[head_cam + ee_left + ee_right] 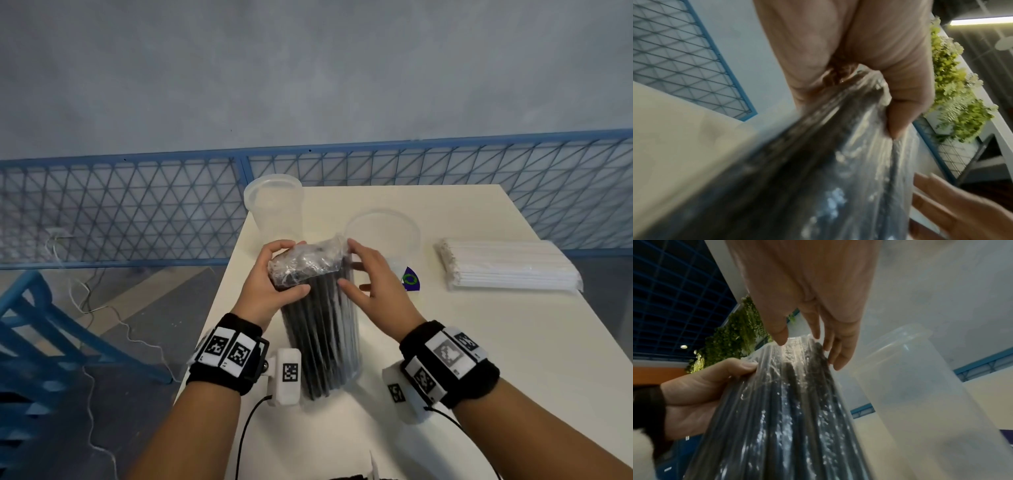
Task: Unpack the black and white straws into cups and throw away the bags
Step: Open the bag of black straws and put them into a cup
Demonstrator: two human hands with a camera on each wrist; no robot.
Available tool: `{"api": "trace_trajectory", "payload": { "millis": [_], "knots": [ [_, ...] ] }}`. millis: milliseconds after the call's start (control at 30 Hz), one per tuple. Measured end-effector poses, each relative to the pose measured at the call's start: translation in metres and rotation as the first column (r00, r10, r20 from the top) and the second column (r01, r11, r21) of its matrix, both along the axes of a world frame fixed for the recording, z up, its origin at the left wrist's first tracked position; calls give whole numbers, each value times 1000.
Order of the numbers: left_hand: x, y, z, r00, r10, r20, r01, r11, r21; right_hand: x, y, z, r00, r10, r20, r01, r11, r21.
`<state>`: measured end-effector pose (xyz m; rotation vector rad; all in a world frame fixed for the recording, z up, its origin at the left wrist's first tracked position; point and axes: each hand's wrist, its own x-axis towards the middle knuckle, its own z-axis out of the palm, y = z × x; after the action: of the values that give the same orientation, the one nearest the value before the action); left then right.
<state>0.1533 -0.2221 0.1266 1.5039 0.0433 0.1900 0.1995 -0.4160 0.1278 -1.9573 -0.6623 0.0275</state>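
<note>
Grey plaster wall and a blue metal mesh fence [137, 205] stand behind a smooth, cream-coloured rectangular table [462, 342].

On the table, held upright with its lower end on the surface, is a clear, crinkly plastic bag of black straws [322, 329], a glossy cylinder-shaped bundle with the film bunched at the top. The left hand [270, 277] grips the bag near its upper end, thumb on the near side and fingers curled round the far side; the left wrist view shows the thumb pressed into the wrinkled film, though that picture is blurred. The right hand [373, 284] is loosely spread, fingers straight and slightly apart, its fingertips [835, 365] touching the top right edge of the bag without closing on it.

Two frosted, translucent plastic cups stand beyond the bag: a tall cup [274, 205] at the far left corner of the table, and a wider-looking cup [387, 233] just behind the right hand. To the right lies a flat, clear bag of white straws [507, 263], on its side and well apart from both hands. A small piece with a green and blue ring mark [411, 279] lies between the right hand and that bag.
</note>
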Motion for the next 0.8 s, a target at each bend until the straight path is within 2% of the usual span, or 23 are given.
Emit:
{"api": "trace_trajectory", "payload": {
  "millis": [133,267,367,500,700,800],
  "knots": [
    [2,-8,7,999,-4,34,0,992,128,6,4,8,981,-194,-19,195,969,151],
    [5,-11,14,997,-6,78,-14,965,263,10,5,14,950,-260,-172,295,928,229],
    [5,-17,18,997,-8,83,-23,929,370,10,4,17,913,-238,-331,339,895,291],
    [5,-28,21,996,10,90,-49,898,437,9,2,18,871,-177,-459,372,847,381],
    [0,-42,16,994,74,86,-107,871,479,7,2,22,752,-37,-658,422,794,438],
    [1,-45,15,988,118,98,-151,860,488,8,-1,31,711,15,-703,417,796,439]
  ]
}}
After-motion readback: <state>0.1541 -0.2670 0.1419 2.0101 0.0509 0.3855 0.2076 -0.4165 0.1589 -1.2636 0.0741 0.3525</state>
